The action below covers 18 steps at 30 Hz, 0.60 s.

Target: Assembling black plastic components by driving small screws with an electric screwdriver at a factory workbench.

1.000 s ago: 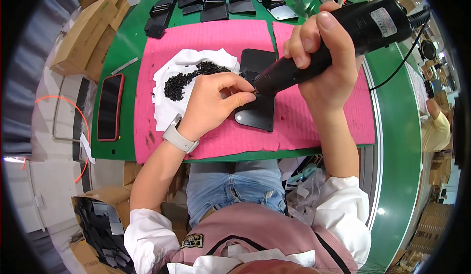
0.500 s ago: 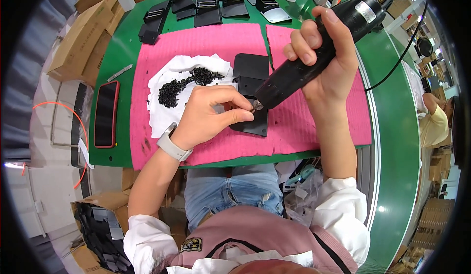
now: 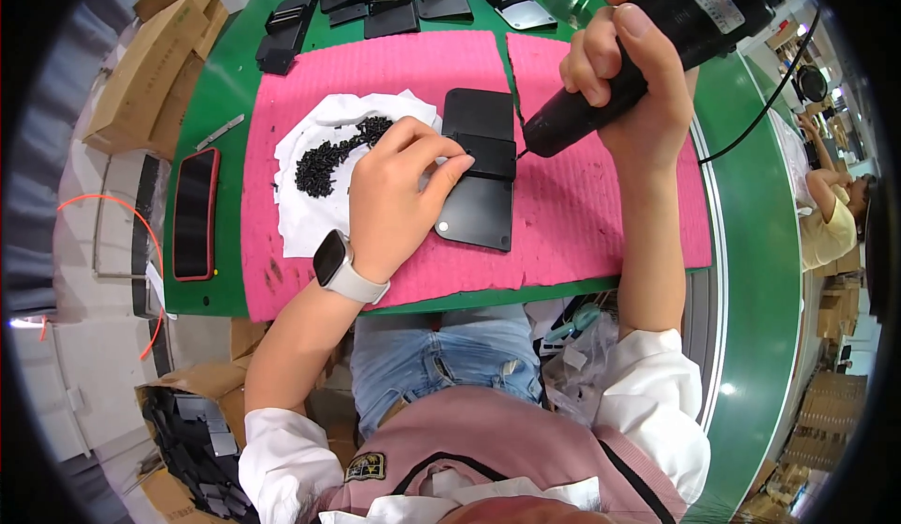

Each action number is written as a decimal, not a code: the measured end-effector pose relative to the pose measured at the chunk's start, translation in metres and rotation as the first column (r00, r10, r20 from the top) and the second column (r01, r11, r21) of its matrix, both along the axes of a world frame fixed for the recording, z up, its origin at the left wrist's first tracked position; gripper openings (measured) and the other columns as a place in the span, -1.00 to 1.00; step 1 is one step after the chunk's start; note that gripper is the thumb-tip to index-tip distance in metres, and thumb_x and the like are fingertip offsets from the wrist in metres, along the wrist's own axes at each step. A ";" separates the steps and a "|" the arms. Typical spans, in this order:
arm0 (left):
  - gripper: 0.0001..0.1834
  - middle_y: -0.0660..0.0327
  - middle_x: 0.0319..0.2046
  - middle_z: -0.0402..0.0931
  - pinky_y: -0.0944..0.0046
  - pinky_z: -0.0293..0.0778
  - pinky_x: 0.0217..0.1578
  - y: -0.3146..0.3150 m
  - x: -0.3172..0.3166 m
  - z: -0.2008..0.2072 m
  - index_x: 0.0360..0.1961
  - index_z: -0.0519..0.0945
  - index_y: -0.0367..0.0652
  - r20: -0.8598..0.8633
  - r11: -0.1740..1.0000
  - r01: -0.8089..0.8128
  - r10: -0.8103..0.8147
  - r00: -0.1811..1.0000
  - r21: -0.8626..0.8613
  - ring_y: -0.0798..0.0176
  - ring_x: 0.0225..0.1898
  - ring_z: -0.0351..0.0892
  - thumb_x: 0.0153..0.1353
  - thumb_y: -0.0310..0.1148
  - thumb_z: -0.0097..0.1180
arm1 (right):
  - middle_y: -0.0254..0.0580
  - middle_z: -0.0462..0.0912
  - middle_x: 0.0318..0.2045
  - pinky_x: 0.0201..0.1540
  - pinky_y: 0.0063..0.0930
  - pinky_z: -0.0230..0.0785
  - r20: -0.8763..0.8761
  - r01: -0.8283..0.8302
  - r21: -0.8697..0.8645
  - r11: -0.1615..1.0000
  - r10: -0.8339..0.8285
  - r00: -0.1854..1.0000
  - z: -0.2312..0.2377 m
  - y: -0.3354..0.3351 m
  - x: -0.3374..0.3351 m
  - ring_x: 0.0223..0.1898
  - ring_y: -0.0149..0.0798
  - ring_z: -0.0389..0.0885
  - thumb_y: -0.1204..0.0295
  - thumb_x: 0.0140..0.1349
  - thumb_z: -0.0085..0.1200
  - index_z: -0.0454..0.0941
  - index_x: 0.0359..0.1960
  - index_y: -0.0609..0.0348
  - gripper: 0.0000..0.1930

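A black bracket of folded plates [image 3: 477, 210] lies on the pink ribbed sheet in front of me. My left hand [image 3: 404, 182] is closed at the bracket's left side, fingertips and thumb against its raised middle part. In my right hand [image 3: 638, 92] is a black electric screwdriver [image 3: 587, 116], tilted so that its bit points down and left. The bit's tip is at the right edge of the bracket's middle part; whether a screw sits there is too small to tell. Small black screws [image 3: 324, 167] lie heaped on a white cloth [image 3: 298, 228] left of the bracket, partly behind my left hand.
Several similar black brackets [image 3: 389, 8] stand along the far side of the green table [image 3: 225, 78]. A red-edged phone [image 3: 194, 214] and a small metal strip [image 3: 221, 131] lie at the left. The screwdriver's cord [image 3: 765, 116] hangs at the right. An open carton [image 3: 202, 383] holds dark parts.
My left hand has gone from the screwdriver's tip to the bracket's left side. The screwdriver has moved up and right, its bit now at the bracket's right edge.
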State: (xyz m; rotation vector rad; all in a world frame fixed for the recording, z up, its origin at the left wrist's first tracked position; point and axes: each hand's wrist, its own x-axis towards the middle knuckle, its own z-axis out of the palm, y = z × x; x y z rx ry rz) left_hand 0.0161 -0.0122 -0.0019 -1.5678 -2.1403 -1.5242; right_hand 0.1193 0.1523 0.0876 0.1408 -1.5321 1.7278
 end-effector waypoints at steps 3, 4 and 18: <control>-0.88 0.21 -0.49 0.50 0.31 0.39 -0.51 0.002 0.001 -0.001 -0.46 0.58 -0.24 0.068 0.999 -0.016 0.018 0.998 -0.029 0.27 -0.55 0.50 -0.01 -0.45 0.27 | -0.33 0.29 -0.67 -0.54 -0.45 0.19 0.027 0.040 0.025 0.999 -0.041 0.999 -0.002 -0.003 -0.004 -0.72 -0.42 0.26 0.37 0.24 -0.09 0.37 -0.09 0.24 -0.74; -0.88 0.19 -0.52 0.49 0.32 0.39 -0.52 0.003 0.001 -0.002 -0.46 0.57 -0.25 0.109 1.000 -0.001 0.004 0.994 -0.026 0.27 -0.56 0.50 -0.01 -0.46 0.27 | -0.31 0.29 -0.67 -0.55 -0.45 0.19 0.033 0.045 0.032 0.998 -0.047 0.998 -0.002 -0.004 -0.005 -0.72 -0.41 0.26 0.37 0.24 -0.09 0.36 -0.09 0.25 -0.74; -0.86 0.21 -0.63 0.50 0.41 0.35 -0.55 0.007 -0.002 -0.010 -0.52 0.50 -0.33 0.380 0.997 0.080 -0.077 0.922 0.008 0.41 -0.62 0.42 -0.03 -0.56 0.27 | -0.29 0.29 -0.74 -0.66 -0.53 0.16 0.117 0.005 0.151 0.989 -0.023 0.993 -0.002 -0.020 -0.012 -0.80 -0.43 0.24 0.43 0.08 0.04 0.33 -0.24 0.26 -0.75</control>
